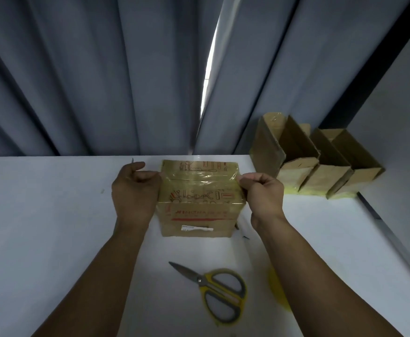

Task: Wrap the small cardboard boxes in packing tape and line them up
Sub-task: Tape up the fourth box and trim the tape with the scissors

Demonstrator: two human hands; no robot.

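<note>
A small cardboard box (199,210) with red print stands on the white table (41,227) in front of me. A strip of clear packing tape (199,177) stretches across its top. My left hand (134,193) pinches the strip's left end beside the box. My right hand (262,193) pinches the right end at the box's right edge. Part of a yellow tape roll (278,288) shows under my right forearm.
Yellow-handled scissors (213,290) lie shut on the table near me. Three taped boxes (320,176) stand in a row at the back right, against a grey wall. Grey curtains hang behind the table's far edge.
</note>
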